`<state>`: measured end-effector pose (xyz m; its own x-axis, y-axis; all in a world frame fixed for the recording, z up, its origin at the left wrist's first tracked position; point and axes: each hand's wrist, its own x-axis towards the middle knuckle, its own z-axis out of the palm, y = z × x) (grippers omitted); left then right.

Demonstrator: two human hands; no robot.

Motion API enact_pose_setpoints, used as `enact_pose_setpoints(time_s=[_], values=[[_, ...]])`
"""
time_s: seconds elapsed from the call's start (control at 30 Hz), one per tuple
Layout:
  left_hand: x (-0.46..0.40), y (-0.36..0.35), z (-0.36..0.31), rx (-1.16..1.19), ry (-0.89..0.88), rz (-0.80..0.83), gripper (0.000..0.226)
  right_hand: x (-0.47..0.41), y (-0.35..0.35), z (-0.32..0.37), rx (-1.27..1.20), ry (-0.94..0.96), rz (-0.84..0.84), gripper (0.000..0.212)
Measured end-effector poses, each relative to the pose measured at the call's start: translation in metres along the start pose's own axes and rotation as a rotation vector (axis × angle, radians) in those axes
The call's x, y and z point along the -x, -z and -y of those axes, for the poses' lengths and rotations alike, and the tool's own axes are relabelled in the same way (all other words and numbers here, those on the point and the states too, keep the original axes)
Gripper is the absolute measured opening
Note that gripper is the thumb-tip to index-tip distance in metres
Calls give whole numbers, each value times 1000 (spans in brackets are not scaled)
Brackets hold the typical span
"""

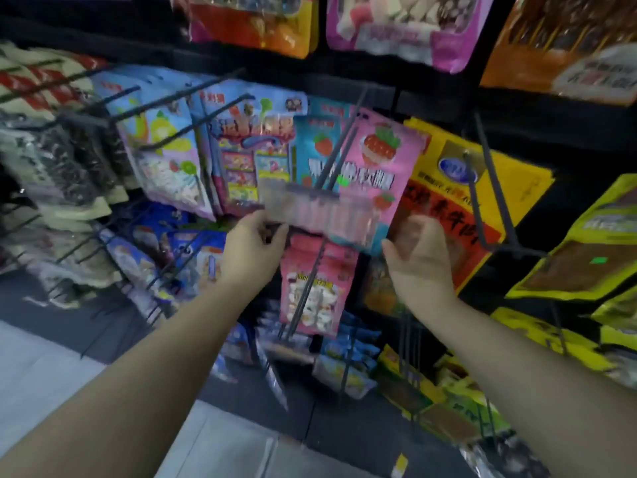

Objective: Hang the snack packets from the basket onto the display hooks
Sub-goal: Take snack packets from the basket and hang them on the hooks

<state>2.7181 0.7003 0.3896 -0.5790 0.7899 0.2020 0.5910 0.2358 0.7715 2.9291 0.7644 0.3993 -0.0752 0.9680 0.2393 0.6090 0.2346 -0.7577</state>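
Left hand [255, 251] pinches label strip [320, 212] — right hand [418, 260] beside pink packet [382, 167].

Left hand [255, 244] pinches the clear label strip [320, 212] on a hook [339, 150]; right hand [418, 257], fingers relaxed, hovers beside the pink packet [382, 157].

A matt black back panel [431, 98] runs behind the whole display. At the centre a clear plastic label strip [320, 212] sits crosswise, blurred, with pink showing through it. Low down, a pale grey tiled floor [41, 374] meets a darker grey strip [310, 419]. A small yellow tag [400, 465] shows at the bottom edge, its print unreadable.
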Motion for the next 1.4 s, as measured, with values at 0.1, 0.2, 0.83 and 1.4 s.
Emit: enact_pose_setpoints(time_s=[0.1, 0.2, 0.83, 1.4], values=[[61, 16, 32, -90, -23, 69, 23, 51, 14, -14, 245, 271, 129, 40], [139, 27, 74, -212, 75, 129, 20, 105, 10, -31, 438, 484, 460, 34], [557, -193, 373, -66, 1316, 345, 23, 390, -247, -324, 1026, 829, 1674, 32], [583, -317, 512, 568, 1918, -258, 81, 464, -353, -458, 818, 87, 1414, 62]])
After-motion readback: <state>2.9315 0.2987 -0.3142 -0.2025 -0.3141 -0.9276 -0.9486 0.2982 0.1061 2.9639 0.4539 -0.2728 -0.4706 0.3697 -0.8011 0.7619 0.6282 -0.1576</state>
